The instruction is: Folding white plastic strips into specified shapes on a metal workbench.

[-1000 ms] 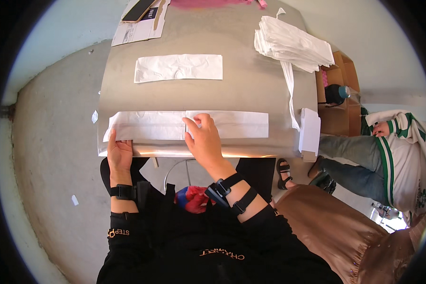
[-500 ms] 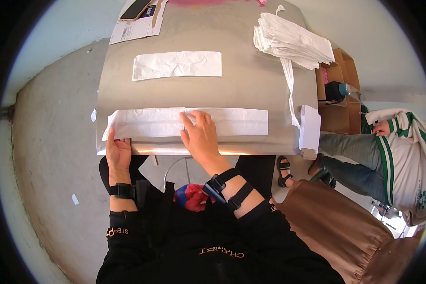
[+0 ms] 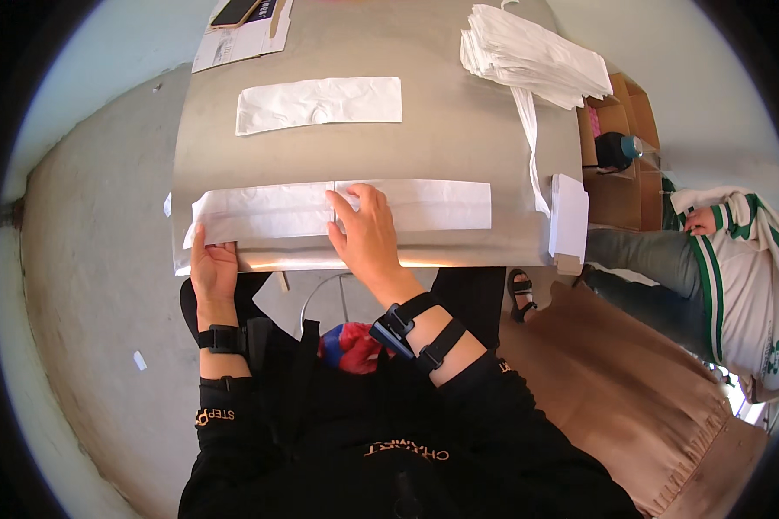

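Two long white paper-like sheets lie end to end along the table's near edge, meeting at a thin seam: a left sheet (image 3: 264,214) and a right sheet (image 3: 441,204). My left hand (image 3: 214,270) grips the near left corner of the left sheet, thumb on top and fingers curled beneath its edge. Over the seam, my right hand (image 3: 365,232) rests with bent fingers and the thumb apart, fingertips touching the sheets. Farther back, a shorter creased white piece (image 3: 320,104) lies flat.
A stack of folded white sheets (image 3: 532,56) sits at the back right, a white strip (image 3: 529,143) trailing from it. White cards (image 3: 568,216) stand at the table's right edge. Beyond are cardboard compartments (image 3: 636,112) with a bottle (image 3: 616,151). A phone (image 3: 235,12) lies back left. Another person (image 3: 727,259) is at right.
The view has shifted slightly, so the table appears higher up. Both hands keep nearly the same places on the sheets.
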`<action>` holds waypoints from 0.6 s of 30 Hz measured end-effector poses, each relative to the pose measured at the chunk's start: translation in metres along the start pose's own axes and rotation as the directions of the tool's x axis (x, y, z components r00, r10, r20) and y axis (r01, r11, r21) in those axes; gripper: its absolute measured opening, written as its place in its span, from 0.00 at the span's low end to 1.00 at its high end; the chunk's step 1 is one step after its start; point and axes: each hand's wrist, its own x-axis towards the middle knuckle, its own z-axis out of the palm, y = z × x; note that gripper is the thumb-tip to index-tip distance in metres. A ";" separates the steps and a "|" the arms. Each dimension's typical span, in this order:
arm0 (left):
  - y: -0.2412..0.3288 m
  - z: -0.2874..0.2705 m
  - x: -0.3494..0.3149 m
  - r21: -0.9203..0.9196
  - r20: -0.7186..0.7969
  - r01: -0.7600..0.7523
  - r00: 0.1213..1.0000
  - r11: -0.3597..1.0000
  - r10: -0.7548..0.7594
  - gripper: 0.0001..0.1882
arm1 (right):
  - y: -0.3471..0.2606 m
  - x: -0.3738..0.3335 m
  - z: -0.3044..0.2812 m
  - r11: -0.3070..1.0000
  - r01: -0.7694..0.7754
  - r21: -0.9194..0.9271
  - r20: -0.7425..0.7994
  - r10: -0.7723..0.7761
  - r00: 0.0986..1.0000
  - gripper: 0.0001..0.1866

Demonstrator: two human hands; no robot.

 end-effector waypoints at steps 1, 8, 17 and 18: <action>0.000 0.002 -0.001 0.007 -0.035 -0.012 0.999 1.000 0.012 0.15 | -0.002 -0.001 0.000 0.999 -0.017 0.043 -0.030 0.018 0.999 0.22; 0.004 0.006 -0.003 0.049 -0.024 -0.015 1.000 0.999 0.016 0.16 | -0.016 -0.030 -0.005 0.911 -0.247 0.331 0.185 0.194 0.963 0.10; 0.039 0.054 -0.039 -0.090 0.303 0.066 0.952 0.994 -0.036 0.17 | -0.053 -0.048 0.029 -0.250 -0.877 0.410 0.911 0.162 0.379 0.38; 0.040 0.068 -0.051 -0.117 0.377 0.116 0.924 0.986 -0.064 0.18 | -0.056 -0.041 0.027 -0.400 -0.859 0.320 0.946 0.085 0.313 0.43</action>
